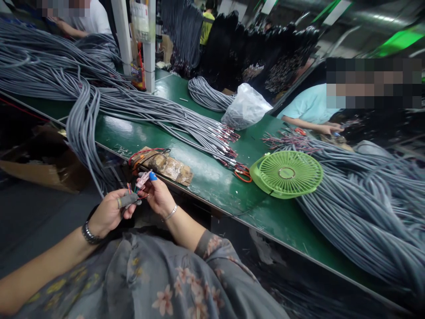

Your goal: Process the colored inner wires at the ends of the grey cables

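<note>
My left hand (pixel 111 209), with a dark watch at the wrist and a grey cover on a finger, is closed on thin coloured wires (pixel 134 191). Right beside it, my right hand (pixel 156 195) pinches a small white-and-pink connector (pixel 144 179); a blue cover sits on one fingertip. The wires run between the two hands. Just beyond them, a worn wooden block (pixel 172 168) with red and black leads lies at the green table's near edge. How the wires meet the connector is too small to tell.
Grey cable bundles (pixel 149 110) stretch over the green table (pixel 212 190). A green fan (pixel 286 173) stands right of centre, near a clear plastic bag (pixel 247 106). More cables (pixel 358 208) drape at the right. One person sits across at the right, another at the upper left.
</note>
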Demonstrator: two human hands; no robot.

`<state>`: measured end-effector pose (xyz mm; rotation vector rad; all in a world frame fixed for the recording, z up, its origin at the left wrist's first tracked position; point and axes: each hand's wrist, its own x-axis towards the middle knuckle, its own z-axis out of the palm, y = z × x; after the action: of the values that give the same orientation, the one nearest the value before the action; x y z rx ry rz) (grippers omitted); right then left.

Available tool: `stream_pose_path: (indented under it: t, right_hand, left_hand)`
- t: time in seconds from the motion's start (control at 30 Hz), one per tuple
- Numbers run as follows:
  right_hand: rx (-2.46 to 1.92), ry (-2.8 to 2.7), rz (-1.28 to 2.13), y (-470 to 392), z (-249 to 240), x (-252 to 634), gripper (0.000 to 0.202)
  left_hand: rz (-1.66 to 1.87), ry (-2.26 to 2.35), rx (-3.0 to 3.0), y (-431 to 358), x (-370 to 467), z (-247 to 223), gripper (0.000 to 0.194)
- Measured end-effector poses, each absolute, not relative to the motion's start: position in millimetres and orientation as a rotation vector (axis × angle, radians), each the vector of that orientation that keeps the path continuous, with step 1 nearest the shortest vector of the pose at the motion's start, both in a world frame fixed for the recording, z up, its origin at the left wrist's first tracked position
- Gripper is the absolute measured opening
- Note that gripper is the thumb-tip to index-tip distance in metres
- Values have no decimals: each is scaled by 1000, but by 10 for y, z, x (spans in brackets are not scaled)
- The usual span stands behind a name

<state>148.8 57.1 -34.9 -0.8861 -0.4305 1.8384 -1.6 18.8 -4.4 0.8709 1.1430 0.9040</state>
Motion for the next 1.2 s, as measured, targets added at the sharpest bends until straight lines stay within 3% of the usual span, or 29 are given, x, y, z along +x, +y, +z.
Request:
stream_pose_path:
  t: [0.13, 0.23, 0.37, 0.57, 0.8, 1.2]
  right_hand:
    - [-895, -457, 1916, 607, -314, 1528, 53]
    - [-890, -495, 1895, 619, -315, 1535, 46]
    - [-902, -530, 1812, 600, -380, 1520, 37]
    - [-994, -653, 1484, 560, -568, 1513, 43]
    - [-840, -544, 1798, 608, -493, 1475, 50]
    - [-816, -387, 1801, 596, -459, 1436, 34]
  left_hand:
    - [921, 1140, 896, 117, -35, -17, 35]
    - [936, 1145, 902, 60, -42, 8, 34]
    - [1006, 1161, 874, 46, -27, 46, 33]
    - [1078, 1171, 841, 87, 55, 60, 31]
    - [1098, 1206, 828, 112, 135, -2, 32]
    - [1089, 1251, 882, 118, 127, -52, 28]
